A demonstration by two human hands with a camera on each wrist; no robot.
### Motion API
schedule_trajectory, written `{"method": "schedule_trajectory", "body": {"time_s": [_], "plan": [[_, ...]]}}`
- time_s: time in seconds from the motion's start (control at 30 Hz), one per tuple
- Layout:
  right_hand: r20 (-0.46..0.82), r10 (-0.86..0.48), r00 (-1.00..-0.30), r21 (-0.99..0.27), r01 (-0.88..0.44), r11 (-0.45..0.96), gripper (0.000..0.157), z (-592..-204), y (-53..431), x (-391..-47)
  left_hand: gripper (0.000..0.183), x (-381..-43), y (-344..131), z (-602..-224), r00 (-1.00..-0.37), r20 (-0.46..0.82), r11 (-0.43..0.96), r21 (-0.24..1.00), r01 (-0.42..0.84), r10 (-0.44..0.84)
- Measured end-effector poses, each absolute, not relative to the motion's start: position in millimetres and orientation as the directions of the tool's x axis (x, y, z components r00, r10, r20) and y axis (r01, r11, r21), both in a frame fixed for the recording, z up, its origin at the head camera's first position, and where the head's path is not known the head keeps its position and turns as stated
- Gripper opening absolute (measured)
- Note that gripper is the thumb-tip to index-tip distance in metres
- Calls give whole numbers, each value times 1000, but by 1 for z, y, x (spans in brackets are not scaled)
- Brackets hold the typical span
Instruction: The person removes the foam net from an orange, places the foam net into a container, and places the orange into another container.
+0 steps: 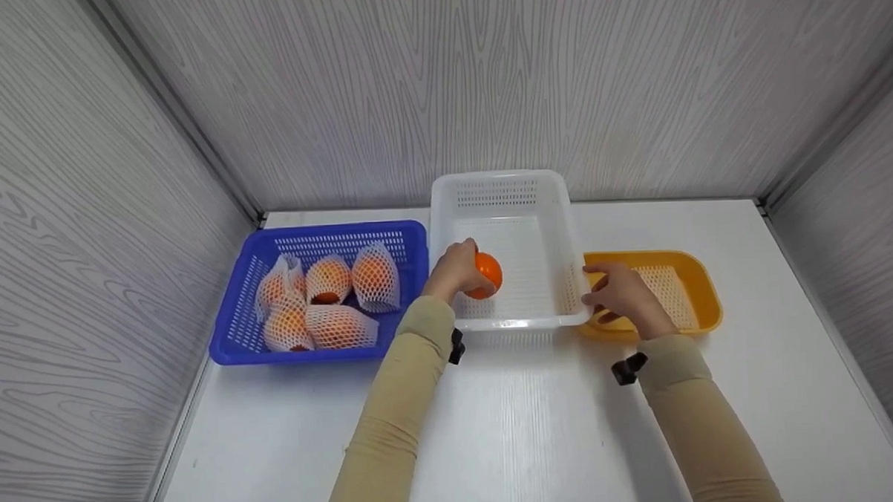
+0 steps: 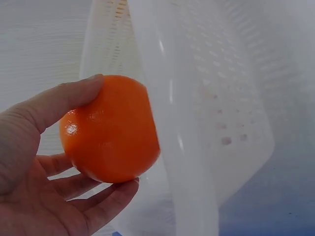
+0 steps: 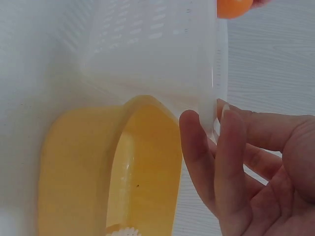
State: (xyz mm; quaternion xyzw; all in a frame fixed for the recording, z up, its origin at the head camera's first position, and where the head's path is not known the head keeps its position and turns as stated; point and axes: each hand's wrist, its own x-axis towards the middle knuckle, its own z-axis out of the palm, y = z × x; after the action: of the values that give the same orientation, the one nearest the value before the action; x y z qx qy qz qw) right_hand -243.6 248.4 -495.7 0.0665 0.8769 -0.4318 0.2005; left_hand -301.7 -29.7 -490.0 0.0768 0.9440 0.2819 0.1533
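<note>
A bare, shiny orange [image 2: 110, 130] is held between the thumb and fingers of my left hand [image 1: 458, 269]. In the head view the orange overlaps the left part of the white basket [image 1: 505, 324], and in the left wrist view it appears beside that basket's rim. My right hand [image 1: 626, 297] grips the white basket's right rim near the front corner, thumb and fingers on either side of it in the right wrist view. Below and beside that hand lies the yellow basket [image 1: 704, 286], with a pale perforated area on its bottom.
To the left, a blue basket [image 1: 231, 359] holds several oranges [image 1: 328, 277] in white foam nets. All three baskets stand in a row on the white table [image 1: 527, 426]. Grey wood-grain panels [image 1: 485, 79] enclose the back and both sides.
</note>
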Motion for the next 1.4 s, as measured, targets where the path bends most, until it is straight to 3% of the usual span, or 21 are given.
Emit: {"method": "schedule_trajectory", "body": {"time_s": [0.2, 0.9, 1.4], "plan": [[-397, -66, -915, -740, 278, 612, 65, -499, 249, -244, 71, -305, -31, -495, -932, -304, 878, 477, 32, 199], [-372, -69, -926, -738, 249, 627, 63, -500, 248, -242, 59, -304, -18, -504, -913, -393, 884, 458, -92, 108], [-330, -85, -940, -767, 214, 605, 62, -502, 249, -239, 45, -304, -16, -505, -987, -134, 927, 375, 30, 87]]}}
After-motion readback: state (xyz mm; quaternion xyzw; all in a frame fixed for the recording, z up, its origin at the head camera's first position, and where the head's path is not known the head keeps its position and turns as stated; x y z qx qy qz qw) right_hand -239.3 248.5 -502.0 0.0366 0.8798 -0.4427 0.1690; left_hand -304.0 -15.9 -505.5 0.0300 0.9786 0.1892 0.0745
